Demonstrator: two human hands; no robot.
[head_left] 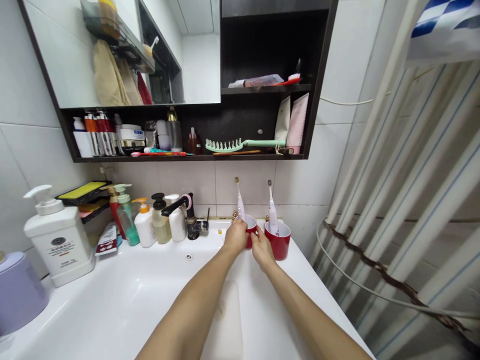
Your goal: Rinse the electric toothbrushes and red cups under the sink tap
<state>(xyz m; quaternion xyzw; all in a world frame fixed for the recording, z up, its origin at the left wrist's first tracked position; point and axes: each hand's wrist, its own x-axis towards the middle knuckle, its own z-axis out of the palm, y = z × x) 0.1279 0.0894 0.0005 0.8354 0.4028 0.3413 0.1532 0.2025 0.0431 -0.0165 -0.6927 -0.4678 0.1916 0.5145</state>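
Two red cups with white insides stand at the back right of the white sink counter. My left hand point(236, 237) is closed on the left side of the nearer-to-tap red cup point(252, 227), its fingers partly hidden. Against that cup's right side, the fingers of my right hand point(262, 248) are closed in a grip. A pale pink electric toothbrush point(240, 204) stands upright in this cup, head up. Just right of my right hand, the other red cup point(278, 247) holds a second white-pink electric toothbrush point(272, 212).
A black faucet point(192, 222) rises behind the sink basin point(123, 305). Several pump bottles line the back left, with a large white bottle point(60, 240) and a purple container point(22, 290) nearer. Above hangs a dark mirror cabinet point(191, 157); white pipes point(405, 200) run along the right.
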